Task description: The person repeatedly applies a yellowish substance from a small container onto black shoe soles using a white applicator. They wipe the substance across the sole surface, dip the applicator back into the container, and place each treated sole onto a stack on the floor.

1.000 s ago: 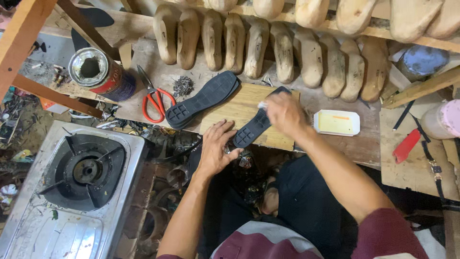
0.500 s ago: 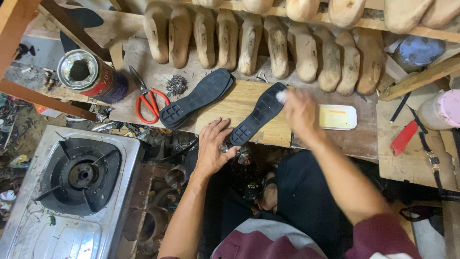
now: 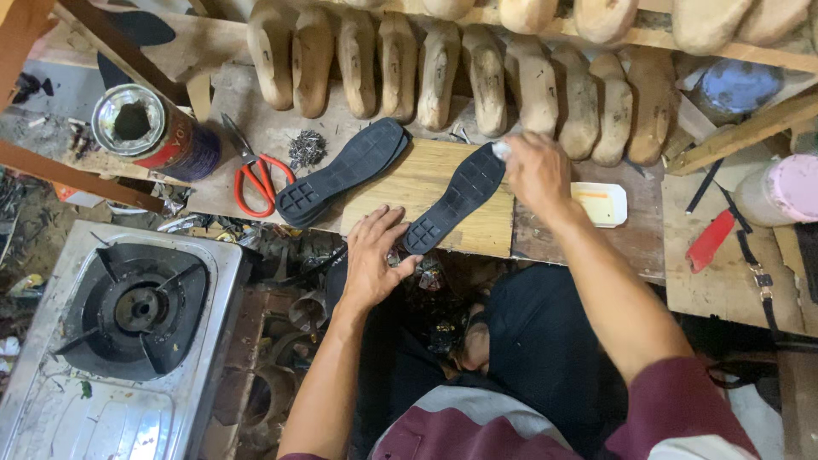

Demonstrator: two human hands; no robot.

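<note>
The left hand [image 3: 372, 260], fingers spread flat, pins the sole's [image 3: 454, 198] heel on the board [image 3: 426, 175]. At 2 o'clock the right hand [image 3: 537, 170] pinches a small white thing [image 3: 501, 150] on the toe — press loosely and the sole may slide off.

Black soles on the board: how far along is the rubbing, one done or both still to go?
Looks done: I cannot tell; neither sole shows a visible change. In hand: the right hand presses a small whitish piece onto the toe end of the right sole, while the left hand braces its heel on the wooden board. Probably left: the left sole, lying untouched beside the red scissors.
</note>
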